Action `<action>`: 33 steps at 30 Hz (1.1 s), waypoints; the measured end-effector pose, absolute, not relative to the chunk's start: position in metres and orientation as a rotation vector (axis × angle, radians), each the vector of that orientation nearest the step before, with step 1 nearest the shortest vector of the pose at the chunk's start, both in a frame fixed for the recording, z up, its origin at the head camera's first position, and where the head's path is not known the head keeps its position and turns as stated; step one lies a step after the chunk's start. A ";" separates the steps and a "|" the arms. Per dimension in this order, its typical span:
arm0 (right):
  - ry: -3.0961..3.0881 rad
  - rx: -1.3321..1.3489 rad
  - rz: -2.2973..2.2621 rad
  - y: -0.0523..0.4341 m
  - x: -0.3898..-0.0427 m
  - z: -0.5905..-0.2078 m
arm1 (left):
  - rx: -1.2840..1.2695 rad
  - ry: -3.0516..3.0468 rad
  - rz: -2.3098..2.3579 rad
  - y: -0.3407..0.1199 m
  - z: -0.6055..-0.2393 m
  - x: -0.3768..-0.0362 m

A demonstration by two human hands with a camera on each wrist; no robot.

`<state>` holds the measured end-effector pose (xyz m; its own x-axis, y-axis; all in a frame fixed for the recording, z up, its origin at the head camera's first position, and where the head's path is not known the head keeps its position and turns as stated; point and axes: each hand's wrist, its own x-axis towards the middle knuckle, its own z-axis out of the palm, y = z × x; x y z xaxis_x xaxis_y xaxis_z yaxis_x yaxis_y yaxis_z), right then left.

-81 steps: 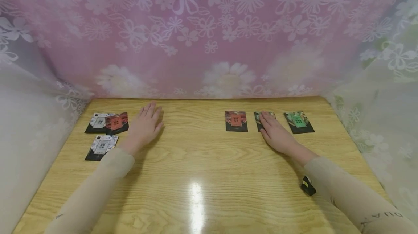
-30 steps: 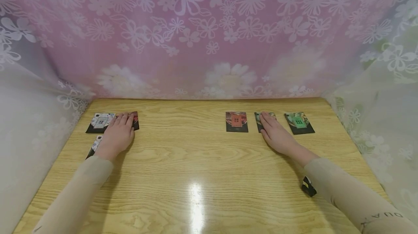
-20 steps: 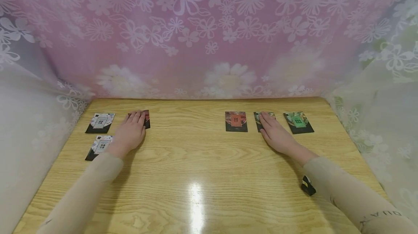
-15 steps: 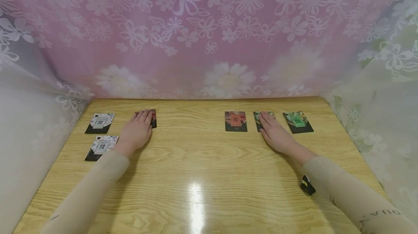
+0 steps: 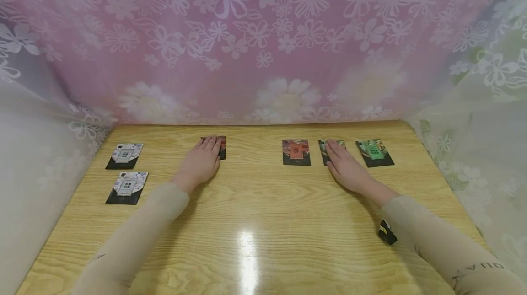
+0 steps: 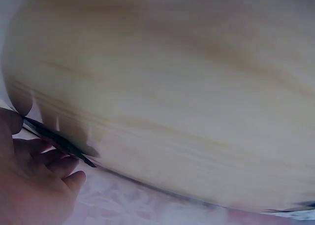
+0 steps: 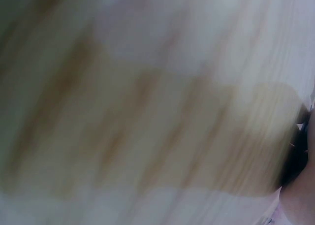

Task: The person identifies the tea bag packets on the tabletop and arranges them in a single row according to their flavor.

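In the head view my left hand (image 5: pixel 200 161) lies with extended fingers over a red-and-black sachet (image 5: pixel 223 147) near the table's back edge, covering most of it. The left wrist view shows that sachet (image 6: pixel 59 140) as a thin dark edge at my fingertips. My right hand (image 5: pixel 347 167) rests, fingers straight, on a green-and-black sachet (image 5: pixel 323 154), hiding its right part. Left of it lies another red sachet (image 5: pixel 296 152); to its right, another green one (image 5: pixel 375 152). In the right wrist view only a bit of the right hand (image 7: pixel 302 198) shows.
Two white-and-black sachets (image 5: pixel 124 156) lie one before the other at the table's left side. A small black-and-yellow item (image 5: pixel 387 233) is partly hidden by the right sleeve. A pink flowered curtain (image 5: pixel 263 57) closes off the back of the wooden table (image 5: pixel 267 203).
My left hand came back left onto the red sachet, then slid it rightward, away from the white sachets it overlapped. The right hand has stayed on the green sachet.
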<state>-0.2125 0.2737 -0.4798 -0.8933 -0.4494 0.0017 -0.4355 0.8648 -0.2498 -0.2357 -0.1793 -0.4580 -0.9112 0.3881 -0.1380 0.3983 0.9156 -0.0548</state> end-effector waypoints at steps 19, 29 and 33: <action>2.992 -0.735 -0.391 0.275 -0.213 -0.482 | 0.812 2.891 -0.229 -0.097 -0.465 -0.242; 2.971 -0.715 -0.376 0.275 -0.213 -0.481 | 0.823 2.894 -0.303 -0.071 -0.464 -0.236; 2.970 -0.723 -0.386 0.275 -0.214 -0.482 | 0.794 2.892 -0.308 -0.063 -0.462 -0.233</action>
<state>-0.2139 0.2753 -0.4816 -0.8882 -0.4594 0.0004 -0.4442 0.8586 -0.2558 -0.2333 -0.0631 -0.4617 -0.8536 0.4906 -0.1752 0.5165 0.8409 -0.1618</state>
